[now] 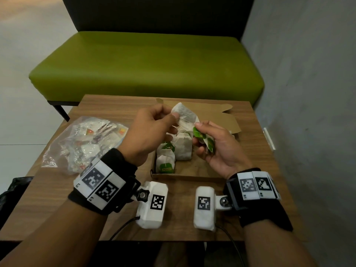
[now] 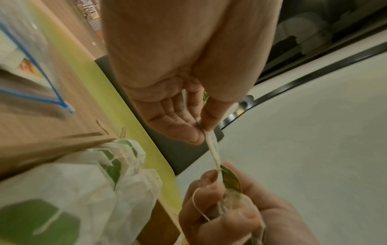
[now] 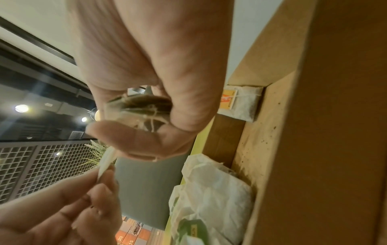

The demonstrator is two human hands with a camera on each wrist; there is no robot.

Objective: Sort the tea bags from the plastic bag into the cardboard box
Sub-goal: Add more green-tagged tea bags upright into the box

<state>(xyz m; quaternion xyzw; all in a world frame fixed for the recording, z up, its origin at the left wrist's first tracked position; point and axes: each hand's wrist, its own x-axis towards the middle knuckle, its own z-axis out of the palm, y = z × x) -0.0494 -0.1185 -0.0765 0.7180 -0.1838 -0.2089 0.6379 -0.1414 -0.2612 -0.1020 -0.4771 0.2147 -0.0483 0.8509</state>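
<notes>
While both hands hover above the cardboard box, the left hand pinches a white paper tea bag between thumb and forefinger, and the right hand has its grip closed on a tea bag with green tags, thumb pressing it against the curled fingers. Seen from the left wrist, the white bag appears edge-on as a thin pale strip stretched between the two grips, with a loose string looping over the right fingers. Seen from the right wrist, the bag in the right hand is translucent, with dark leaf inside and string knotted across it.

Left of the box on the wooden bench lies a crumpled clear plastic bag with orange-tagged packets visible through it. Wrist bands with black-and-white markers and white camera housings cover the near edge of the bench; a green upholstered seat stands behind. The two hands hide the middle of the box from the head view.

Inside the box, several white tea bags with green labels stand upright in its left part; the right-wrist view also shows one orange-tagged tea bag lying in a far corner. The box lid is folded open behind
</notes>
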